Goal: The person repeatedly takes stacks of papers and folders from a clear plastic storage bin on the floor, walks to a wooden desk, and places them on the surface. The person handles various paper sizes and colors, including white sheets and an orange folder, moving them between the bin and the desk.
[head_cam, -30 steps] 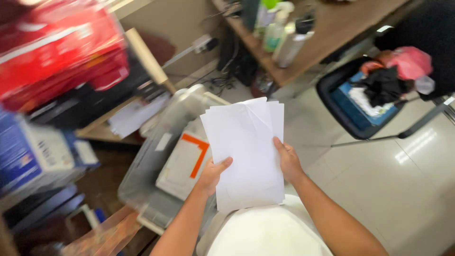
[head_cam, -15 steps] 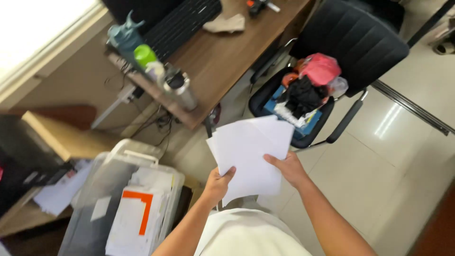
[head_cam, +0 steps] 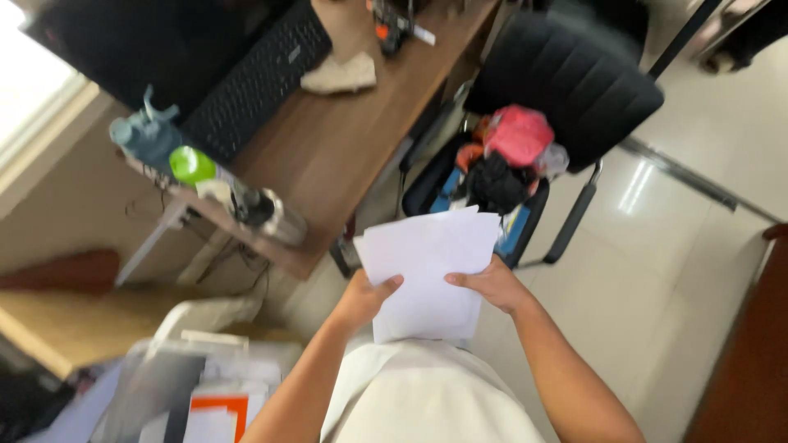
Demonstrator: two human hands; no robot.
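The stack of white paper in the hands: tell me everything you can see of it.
The stack of white paper is a handful of plain blank-looking sheets, loosely fanned so their top edges and corners sit uneven. It is held in front of the person's body, tilted slightly. The left hand grips its lower left edge, thumb on top; the right hand holds the right edge, thumb laid across the face. Its lower end overlaps the pale shirt; whether they touch is unclear.

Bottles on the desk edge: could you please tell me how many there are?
3: a blue-grey spray bottle at the left corner, a green-capped bottle beside it, and a steel flask further right. More may be hidden behind them.
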